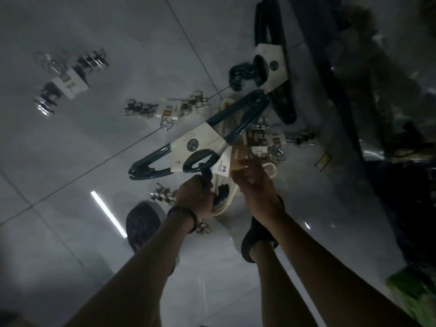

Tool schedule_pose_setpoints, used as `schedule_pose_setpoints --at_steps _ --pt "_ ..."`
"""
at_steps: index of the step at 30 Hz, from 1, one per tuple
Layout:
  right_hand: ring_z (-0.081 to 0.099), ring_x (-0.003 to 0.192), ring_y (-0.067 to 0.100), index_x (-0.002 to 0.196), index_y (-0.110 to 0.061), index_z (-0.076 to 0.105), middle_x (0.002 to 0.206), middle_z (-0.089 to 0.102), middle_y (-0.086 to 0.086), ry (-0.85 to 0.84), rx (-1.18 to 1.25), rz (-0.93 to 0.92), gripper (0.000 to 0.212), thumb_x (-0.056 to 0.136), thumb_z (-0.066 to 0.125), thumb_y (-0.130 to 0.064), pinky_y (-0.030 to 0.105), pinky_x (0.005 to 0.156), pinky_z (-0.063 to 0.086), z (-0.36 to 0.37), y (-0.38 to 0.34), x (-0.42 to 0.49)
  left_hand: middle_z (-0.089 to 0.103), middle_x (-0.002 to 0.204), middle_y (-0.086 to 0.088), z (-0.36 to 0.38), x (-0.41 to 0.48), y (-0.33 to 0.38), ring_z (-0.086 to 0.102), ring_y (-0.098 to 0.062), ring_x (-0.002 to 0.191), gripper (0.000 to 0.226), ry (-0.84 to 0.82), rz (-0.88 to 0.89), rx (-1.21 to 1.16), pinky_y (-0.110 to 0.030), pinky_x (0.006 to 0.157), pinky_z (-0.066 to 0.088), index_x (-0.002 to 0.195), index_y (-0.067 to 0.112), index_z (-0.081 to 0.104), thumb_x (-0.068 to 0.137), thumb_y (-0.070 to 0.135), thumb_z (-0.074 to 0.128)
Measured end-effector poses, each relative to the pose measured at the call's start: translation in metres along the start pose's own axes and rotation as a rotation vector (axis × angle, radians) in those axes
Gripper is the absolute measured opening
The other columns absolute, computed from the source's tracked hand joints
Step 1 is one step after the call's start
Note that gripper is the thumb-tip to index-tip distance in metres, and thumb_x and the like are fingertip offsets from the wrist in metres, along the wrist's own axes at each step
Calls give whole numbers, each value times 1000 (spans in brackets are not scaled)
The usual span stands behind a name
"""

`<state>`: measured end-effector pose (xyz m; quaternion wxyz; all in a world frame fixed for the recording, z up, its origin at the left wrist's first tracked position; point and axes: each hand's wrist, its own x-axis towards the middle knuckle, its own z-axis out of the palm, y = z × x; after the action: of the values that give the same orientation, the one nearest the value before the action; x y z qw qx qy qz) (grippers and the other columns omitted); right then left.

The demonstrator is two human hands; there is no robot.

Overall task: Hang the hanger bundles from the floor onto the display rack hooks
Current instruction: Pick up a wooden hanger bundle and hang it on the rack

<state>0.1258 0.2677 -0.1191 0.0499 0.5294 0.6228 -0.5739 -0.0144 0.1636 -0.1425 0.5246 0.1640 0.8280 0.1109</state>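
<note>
Seen from above, dim light, glossy pale grey tiled floor (70, 232). Left hand (194, 200), dark beaded bracelet at the wrist, closed tight around the hook of a bundle of dark teal plastic hangers banded by a white paper label (200, 142), lifted clear of the floor. Right hand (256, 185) just right of that bundle, fingers loosely curled and part open, touching a cream-white hanger bundle with a brown and white card (236, 159) that sits beneath the teal one; whether gripped, cannot tell. Above and to the right of the held bundle, a second dark teal hanger bundle with white label (271, 64) flat on the floor. To the left of it and above, packs of chrome clip hangers with white cards (165, 108), scattered. Below the hands, two dark shoes (141, 225).
</note>
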Motion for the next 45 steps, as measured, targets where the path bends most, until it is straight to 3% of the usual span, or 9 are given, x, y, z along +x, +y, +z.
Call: schedule_pose_setpoints --at_steps 10,15,19,24,30,33,36,41,45 --pt "75 97 13 127 -39 58 114 72 -5 51 1 66 20 110 48 -35 51 81 65 -54 38 12 51 143 7 18 -10 67 75 -27 104 44 -653 104 -207 -42 86 63 153 26 41 110 34 45" --pt "71 115 24 126 -18 63 117 71 8 -191 106 236 21 111 49 -21 55 90 62 -87 76 70 74 111 -2 16 41 21 72 -23 98 21 40 14 -205 -44 87 61 107 30 61 97 47 65" --pt "68 116 31 132 -16 60 128 68 13 -162 -154 226 25 110 54 -24 35 79 52 -82 101 117 51 149 -13 51 83 -4 57 -32 129 85 -192 -210 -167 -39 98 51 152 15 38 87 54 76" --pt "59 117 42 145 -21 51 140 47 23 61 -506 304 54 102 60 -52 34 81 43 -70 136 134 70 113 -3 81 128 10 66 -26 111 31 -196 -102 -504 -25 80 54 110 18 58 88 7 77" --pt "67 103 31 155 -34 30 136 61 11 147 172 577 70 96 62 -57 47 88 59 -41 155 128 78 114 -11 83 153 8 72 -35 108 63 -276 -162 -777 -38 81 59 133 8 65 73 27 73" --pt "63 113 42 156 -40 31 146 53 11 271 51 533 60 101 56 -44 47 89 58 -37 152 121 77 117 -15 82 144 15 69 -41 115 59 -381 -233 -806 -43 90 59 134 6 65 78 19 75" --pt "70 99 41 131 -52 48 131 62 13 318 152 492 44 92 49 -33 54 80 64 -48 152 108 74 106 -11 85 133 32 71 -29 90 42 -346 -273 -710 -27 58 59 130 10 58 91 13 70" --pt "73 90 37 110 -52 54 106 70 1 216 124 440 44 83 48 -17 60 75 63 -62 155 96 62 121 -9 96 134 33 66 -33 104 92 -126 -298 -555 -53 89 60 127 26 47 49 49 88" --pt "70 93 34 108 -50 53 108 68 1 174 115 382 43 83 51 -15 56 72 63 -66 156 97 70 122 -19 103 145 17 72 -40 103 105 -139 -290 -766 -55 81 63 138 14 45 49 39 94"
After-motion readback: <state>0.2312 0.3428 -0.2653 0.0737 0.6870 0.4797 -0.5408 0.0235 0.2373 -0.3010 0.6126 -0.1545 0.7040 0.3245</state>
